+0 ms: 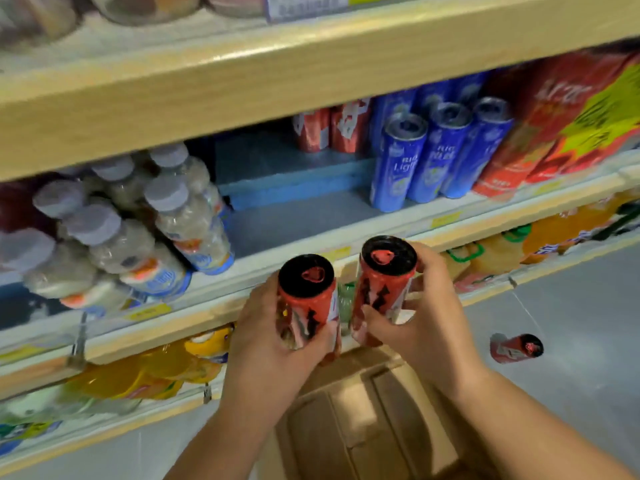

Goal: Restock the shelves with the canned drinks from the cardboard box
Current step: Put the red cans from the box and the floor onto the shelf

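Now each hand grips one upright red can with a black top, the two side by side. The left hand (263, 332) curls its fingers round the left can (306, 303); the right hand (431, 306) wraps the right can (384, 282), thumb in front. Below the fingers sits the cardboard box (363, 410). Just beyond the fingertips runs the shelf (294, 223), with two shelved cans (329, 128) at its back. Right of the right fingers, a fallen can (516, 348) lies on the floor (571, 306).
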{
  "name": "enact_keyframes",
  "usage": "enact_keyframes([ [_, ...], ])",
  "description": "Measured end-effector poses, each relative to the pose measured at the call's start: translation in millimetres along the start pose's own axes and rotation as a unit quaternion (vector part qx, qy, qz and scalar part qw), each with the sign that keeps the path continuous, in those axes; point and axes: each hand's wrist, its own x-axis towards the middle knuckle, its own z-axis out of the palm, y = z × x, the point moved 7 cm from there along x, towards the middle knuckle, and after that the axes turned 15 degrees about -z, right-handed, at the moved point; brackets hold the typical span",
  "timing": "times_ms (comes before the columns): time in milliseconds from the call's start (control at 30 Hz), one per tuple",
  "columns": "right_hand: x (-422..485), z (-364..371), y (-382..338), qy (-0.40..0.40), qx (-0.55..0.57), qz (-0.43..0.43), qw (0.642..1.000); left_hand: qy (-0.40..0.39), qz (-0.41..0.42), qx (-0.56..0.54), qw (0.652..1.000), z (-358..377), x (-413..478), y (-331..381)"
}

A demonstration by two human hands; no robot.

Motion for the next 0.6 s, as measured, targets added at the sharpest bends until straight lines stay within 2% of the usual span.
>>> enact_keyframes([
  [100,20,-5,-7,0.001,0.003,-0.008,1.000,-0.025,-0.002,-0.039,0.999,-5,13,9],
  [200,37,-3,-5,0.002,0.013,-0.009,1.000,-0.016,0.043,-0.034,0.998,-12,27,16],
  [467,79,7,-22,0.004,0.045,-0.109,0.993,-0.016,0.095,-0.058,0.994,-34,53,32],
  [600,88,3,-34,0.022,0.046,-0.162,0.985,0.010,0.138,-0.050,0.989,-45,55,34],
])
